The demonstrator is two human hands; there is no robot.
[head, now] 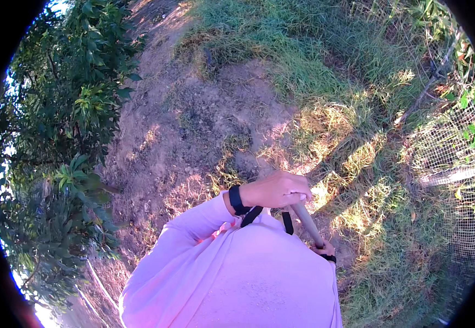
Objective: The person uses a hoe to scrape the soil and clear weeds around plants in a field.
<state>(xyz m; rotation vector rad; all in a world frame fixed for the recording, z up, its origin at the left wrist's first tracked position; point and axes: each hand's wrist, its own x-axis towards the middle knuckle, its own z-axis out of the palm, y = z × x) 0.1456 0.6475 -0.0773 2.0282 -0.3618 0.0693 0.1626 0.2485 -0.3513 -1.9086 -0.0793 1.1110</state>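
My left hand [277, 189], with a black band at the wrist, is closed around the upper end of a wooden handle [308, 223] in front of my chest. The handle slants down to the right, where my right hand [324, 248], also with a black band, grips it beside my body. The lower part of the tool is hidden behind my right hand and shirt, so its kind cannot be told. Two black straps hang near my left wrist, against the pale shirt. Bare, partly shaded soil [204, 119] lies before me.
Leafy branches [86, 94] fill the left side. Green grass [295, 37] grows ahead, with dry grass [327, 123] nearer. At the right are a wire mesh fence [467, 209], a pale log [454, 175] and a bare branch [422, 94].
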